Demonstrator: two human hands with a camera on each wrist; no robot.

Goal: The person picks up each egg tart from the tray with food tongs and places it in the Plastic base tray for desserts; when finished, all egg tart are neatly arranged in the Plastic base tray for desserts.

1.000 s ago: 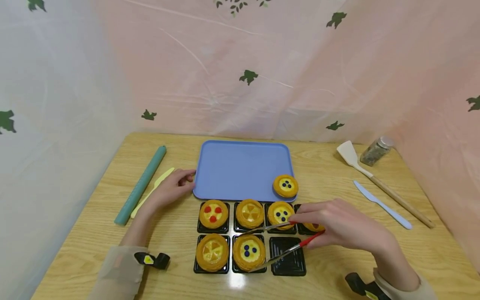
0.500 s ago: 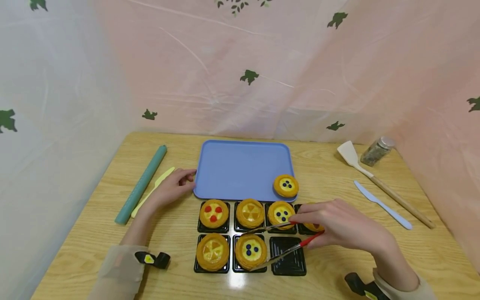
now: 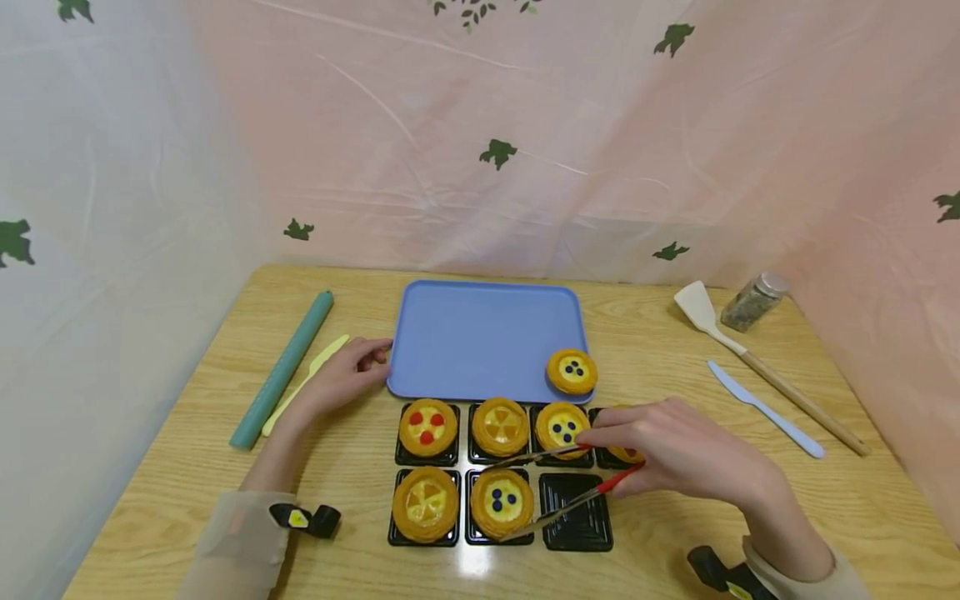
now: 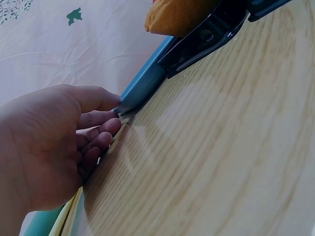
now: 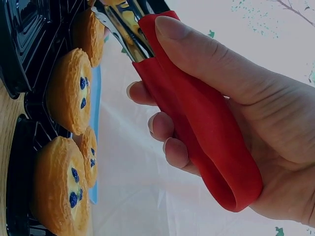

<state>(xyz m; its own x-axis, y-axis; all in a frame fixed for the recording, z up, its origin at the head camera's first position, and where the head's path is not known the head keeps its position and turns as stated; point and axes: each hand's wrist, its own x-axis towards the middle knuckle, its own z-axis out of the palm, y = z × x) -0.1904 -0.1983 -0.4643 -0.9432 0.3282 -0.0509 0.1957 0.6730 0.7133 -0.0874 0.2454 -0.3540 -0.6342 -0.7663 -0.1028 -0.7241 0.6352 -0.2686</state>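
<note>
My right hand (image 3: 678,454) grips red-handled metal tongs (image 3: 579,498), whose red handle (image 5: 197,128) fills the right wrist view. Their two arms lie either side of a blueberry tart (image 3: 502,502) in the front row's middle black cup. To its right is an empty black cup (image 3: 576,525). Another blueberry tart (image 3: 572,372) lies on the blue tray (image 3: 480,333), at its near right corner. My left hand (image 3: 341,377) holds the tray's left edge (image 4: 142,86) with curled fingers (image 4: 106,129).
Several more tarts sit in black cups; one (image 3: 628,454) is partly hidden by my right hand. A green rolling pin (image 3: 283,367) and yellow knife (image 3: 318,358) lie at the left. At the right are a spatula (image 3: 750,354), blue knife (image 3: 761,408) and jar (image 3: 752,302).
The blueberry tart between the tongs has shifted very slightly to the right. Both hands have stayed almost still.
</note>
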